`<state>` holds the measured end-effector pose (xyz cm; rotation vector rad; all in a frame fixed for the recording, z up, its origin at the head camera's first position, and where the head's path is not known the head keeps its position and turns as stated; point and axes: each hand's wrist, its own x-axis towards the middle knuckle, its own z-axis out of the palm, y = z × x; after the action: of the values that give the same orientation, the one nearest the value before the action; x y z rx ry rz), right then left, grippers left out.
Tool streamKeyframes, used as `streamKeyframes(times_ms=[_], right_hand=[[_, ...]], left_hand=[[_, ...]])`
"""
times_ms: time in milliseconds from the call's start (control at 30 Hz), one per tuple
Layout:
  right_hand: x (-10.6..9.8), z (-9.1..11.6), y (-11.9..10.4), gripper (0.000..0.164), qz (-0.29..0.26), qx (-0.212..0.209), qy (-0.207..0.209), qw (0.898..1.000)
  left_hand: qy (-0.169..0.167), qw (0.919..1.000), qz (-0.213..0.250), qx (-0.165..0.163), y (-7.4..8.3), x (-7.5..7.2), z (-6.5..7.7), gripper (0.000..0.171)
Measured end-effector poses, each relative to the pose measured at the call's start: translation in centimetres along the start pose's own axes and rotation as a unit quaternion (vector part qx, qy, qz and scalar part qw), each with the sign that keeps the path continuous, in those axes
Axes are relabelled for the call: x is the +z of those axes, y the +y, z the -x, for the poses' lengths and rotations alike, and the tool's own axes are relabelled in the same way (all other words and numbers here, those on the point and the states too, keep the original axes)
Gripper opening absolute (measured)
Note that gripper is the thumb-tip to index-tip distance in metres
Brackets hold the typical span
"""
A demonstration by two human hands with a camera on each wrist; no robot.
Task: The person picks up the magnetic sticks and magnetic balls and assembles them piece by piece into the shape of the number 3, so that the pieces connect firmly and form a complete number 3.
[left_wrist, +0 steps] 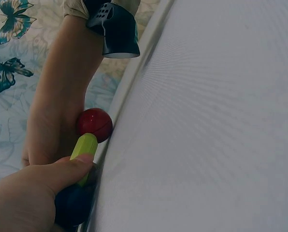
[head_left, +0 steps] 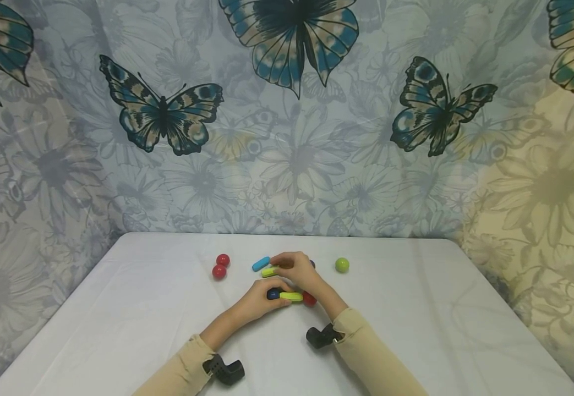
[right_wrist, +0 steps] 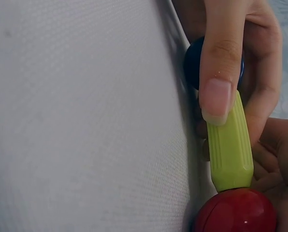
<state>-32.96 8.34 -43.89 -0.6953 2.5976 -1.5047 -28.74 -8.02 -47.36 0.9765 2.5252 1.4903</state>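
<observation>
My left hand (head_left: pixel 262 297) pinches a yellow-green ridged rod (right_wrist: pixel 231 150) between thumb and fingers, near the tabletop. One end of that rod meets a dark blue ball (left_wrist: pixel 74 205), the other a red ball (left_wrist: pixel 94 124); the three stand in a row. Farther back, my right hand (head_left: pixel 296 270) reaches over this row, its thumb and fingertips at the right end of a second yellow-green rod (head_left: pixel 269 271). A light blue rod (head_left: pixel 261 264) lies just beyond its fingertips. Behind the right hand another dark ball (head_left: pixel 312 264) is mostly hidden.
Two red balls (head_left: pixel 220 266) sit close together at the left of the white table (head_left: pixel 415 308). A green ball (head_left: pixel 342 265) rests to the right of my right hand. A wall covering with butterflies (head_left: pixel 163 115) rises behind the table. Each wrist carries a black camera mount (head_left: pixel 224 369).
</observation>
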Motion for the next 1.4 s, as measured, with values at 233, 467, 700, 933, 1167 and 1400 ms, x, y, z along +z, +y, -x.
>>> streamKeyframes(times_ms=[233, 467, 700, 933, 1167, 1400], right_hand=[[0.11, -0.22, 0.14, 0.023, 0.020, -0.018, -0.021, 0.999], [0.21, -0.28, 0.16, 0.022, 0.033, -0.020, -0.012, 0.999], [0.26, -0.27, 0.21, 0.019, 0.035, -0.019, -0.010, 0.999], [0.11, -0.15, 0.29, 0.018, 0.037, -0.021, 0.003, 0.999], [-0.03, 0.02, 0.10, 0.020, 0.032, -0.007, 0.025, 0.999], [-0.23, 0.14, 0.10, 0.021, 0.010, 0.009, 0.055, 0.998]], left_hand=[[0.003, 1.0000, -0.004, -0.001, 0.06, 0.01, -0.01, 0.018], [0.004, 1.0000, -0.003, 0.001, 0.14, -0.01, 0.00, 0.018], [0.006, 1.0000, -0.007, 0.000, 0.11, 0.02, 0.02, 0.019], [0.003, 1.0000, -0.006, -0.002, 0.19, 0.04, 0.04, 0.020], [0.001, 1.0000, 0.000, -0.007, 0.18, 0.05, 0.01, 0.020], [0.000, 0.9999, -0.007, -0.010, 0.10, 0.06, -0.02, 0.020]])
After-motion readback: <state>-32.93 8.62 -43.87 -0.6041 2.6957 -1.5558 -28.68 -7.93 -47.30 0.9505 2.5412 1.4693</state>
